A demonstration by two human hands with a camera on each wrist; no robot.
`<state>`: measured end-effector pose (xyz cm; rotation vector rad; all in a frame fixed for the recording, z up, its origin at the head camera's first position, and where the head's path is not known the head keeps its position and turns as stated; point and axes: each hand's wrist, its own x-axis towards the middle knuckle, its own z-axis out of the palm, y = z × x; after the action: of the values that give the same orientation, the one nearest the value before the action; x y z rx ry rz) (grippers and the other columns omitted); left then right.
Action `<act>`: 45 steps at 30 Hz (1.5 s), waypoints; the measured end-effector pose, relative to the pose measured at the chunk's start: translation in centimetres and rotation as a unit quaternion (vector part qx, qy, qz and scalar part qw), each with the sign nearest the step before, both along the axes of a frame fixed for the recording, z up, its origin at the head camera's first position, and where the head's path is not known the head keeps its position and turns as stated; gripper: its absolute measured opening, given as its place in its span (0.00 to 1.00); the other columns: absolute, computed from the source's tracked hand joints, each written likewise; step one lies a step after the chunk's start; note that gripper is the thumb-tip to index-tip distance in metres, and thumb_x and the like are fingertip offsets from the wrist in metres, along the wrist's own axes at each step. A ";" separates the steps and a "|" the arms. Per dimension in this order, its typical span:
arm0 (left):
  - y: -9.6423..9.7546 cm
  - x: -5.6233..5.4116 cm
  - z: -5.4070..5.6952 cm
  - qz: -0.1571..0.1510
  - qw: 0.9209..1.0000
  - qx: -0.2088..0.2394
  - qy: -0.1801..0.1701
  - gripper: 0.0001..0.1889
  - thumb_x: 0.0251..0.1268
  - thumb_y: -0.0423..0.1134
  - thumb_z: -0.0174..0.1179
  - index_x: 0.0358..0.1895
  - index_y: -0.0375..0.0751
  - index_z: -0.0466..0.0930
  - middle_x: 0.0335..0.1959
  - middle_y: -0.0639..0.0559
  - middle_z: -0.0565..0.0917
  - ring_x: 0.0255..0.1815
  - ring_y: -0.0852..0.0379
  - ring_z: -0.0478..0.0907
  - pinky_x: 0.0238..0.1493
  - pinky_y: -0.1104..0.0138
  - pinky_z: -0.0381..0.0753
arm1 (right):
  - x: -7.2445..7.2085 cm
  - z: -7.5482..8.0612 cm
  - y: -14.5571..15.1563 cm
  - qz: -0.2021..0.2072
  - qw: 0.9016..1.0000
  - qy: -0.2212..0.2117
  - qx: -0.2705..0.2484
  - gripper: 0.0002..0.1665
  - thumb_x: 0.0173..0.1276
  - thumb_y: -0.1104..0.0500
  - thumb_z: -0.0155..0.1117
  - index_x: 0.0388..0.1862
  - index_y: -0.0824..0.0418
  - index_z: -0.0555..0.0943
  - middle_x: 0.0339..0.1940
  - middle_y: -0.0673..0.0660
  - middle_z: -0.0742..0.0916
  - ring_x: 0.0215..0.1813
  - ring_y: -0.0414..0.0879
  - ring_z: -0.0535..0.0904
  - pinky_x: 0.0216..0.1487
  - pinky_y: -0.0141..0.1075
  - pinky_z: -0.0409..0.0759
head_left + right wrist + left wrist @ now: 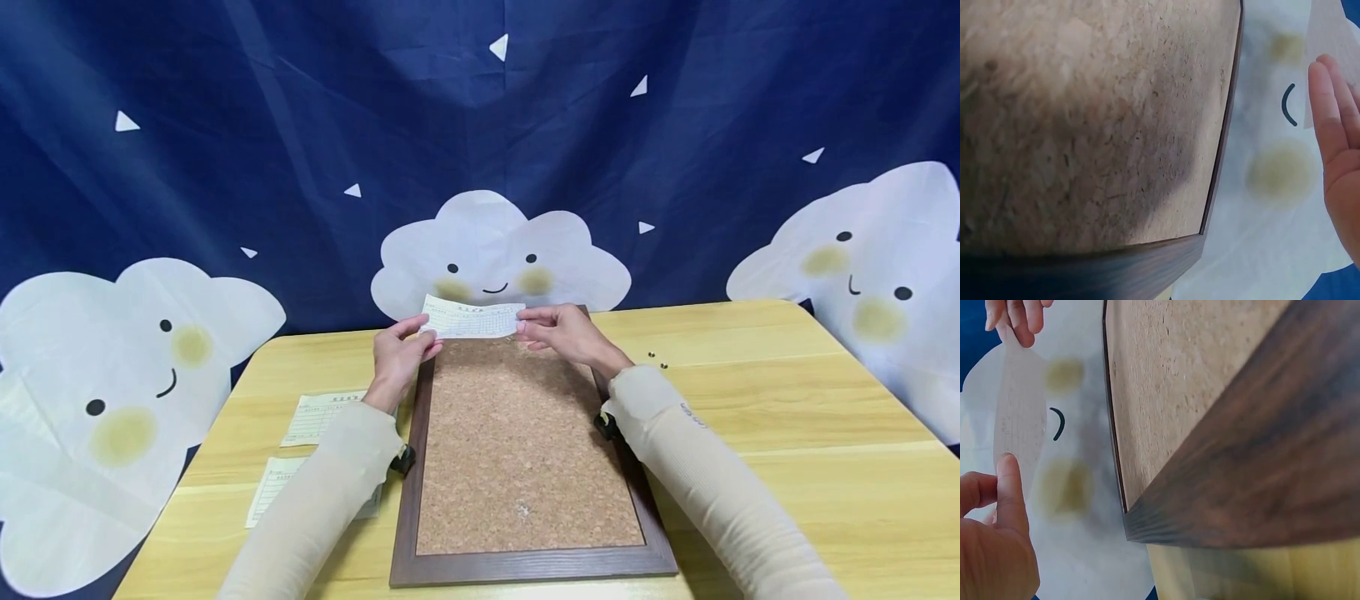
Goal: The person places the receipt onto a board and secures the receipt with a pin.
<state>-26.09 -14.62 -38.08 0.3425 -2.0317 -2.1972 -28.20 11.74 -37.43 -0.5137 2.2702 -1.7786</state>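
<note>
Currently L hand point(401, 348) & R hand point(561, 335) pinch opp. short ends of slip point(476, 321) w/ fingers. Its long axis runs side-to-side nr corkboard's point(525, 450) far end, print facing wearer.

Navy cloth backdrop point(420, 117) with smiling white clouds point(491, 229) behind a pale wooden table point(795, 400)

No text was legible: print on the far paper slip point(474, 322), left slips point(309, 421) and right sleeve point(708, 446) was too small.
</note>
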 end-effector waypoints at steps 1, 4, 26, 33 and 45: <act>0.1 0.0 0.0 -0.002 1.000 0.000 -0.001 0.22 0.62 0.20 0.59 0.60 0.30 0.79 0.53 0.39 0.75 0.27 0.62 0.84 0.36 0.73 0.83 | 0.0 0.0 0.0 -0.004 1.000 0.001 0.004 0.26 0.75 0.62 0.61 0.65 0.77 0.72 0.55 0.74 0.82 0.56 0.67 0.80 0.48 0.41 0.84; 0.3 0.0 0.0 -0.008 1.000 0.002 -0.003 0.23 0.62 0.20 0.58 0.62 0.30 0.78 0.55 0.39 0.74 0.27 0.62 0.84 0.35 0.74 0.83 | -0.1 -0.1 0.0 -0.023 1.000 -0.002 0.008 0.25 0.76 0.60 0.59 0.64 0.77 0.73 0.55 0.75 0.82 0.55 0.66 0.81 0.49 0.43 0.83; 1.7 -0.9 -0.4 -0.023 0.999 -0.026 -0.016 0.19 0.62 0.22 0.64 0.58 0.28 0.81 0.47 0.36 0.81 0.25 0.63 0.83 0.34 0.72 0.83 | -0.5 0.0 1.0 -0.132 0.991 -0.019 0.005 0.18 0.69 0.70 0.65 0.55 0.77 0.80 0.43 0.69 0.87 0.42 0.64 0.86 0.49 0.49 0.82; 2.1 -1.0 -0.6 -0.033 0.999 -0.032 -0.011 0.20 0.61 0.21 0.64 0.58 0.28 0.81 0.44 0.37 0.82 0.24 0.63 0.82 0.33 0.72 0.84 | -0.5 -0.2 1.3 -0.139 0.990 -0.028 0.013 0.19 0.69 0.70 0.65 0.57 0.78 0.79 0.45 0.70 0.86 0.43 0.60 0.87 0.50 0.47 0.82; 2.9 -1.4 -0.9 -0.034 0.996 -0.081 -0.016 0.18 0.60 0.23 0.67 0.54 0.32 0.84 0.48 0.36 0.83 0.31 0.55 0.85 0.39 0.66 0.85 | -0.7 -0.6 2.0 -0.151 0.987 -0.010 0.060 0.18 0.69 0.69 0.65 0.56 0.76 0.81 0.50 0.71 0.85 0.41 0.57 0.88 0.48 0.44 0.83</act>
<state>-27.54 -11.74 -38.97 0.2954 -2.2536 -2.0573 -28.89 13.73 -38.03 -0.1326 2.5311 -1.7475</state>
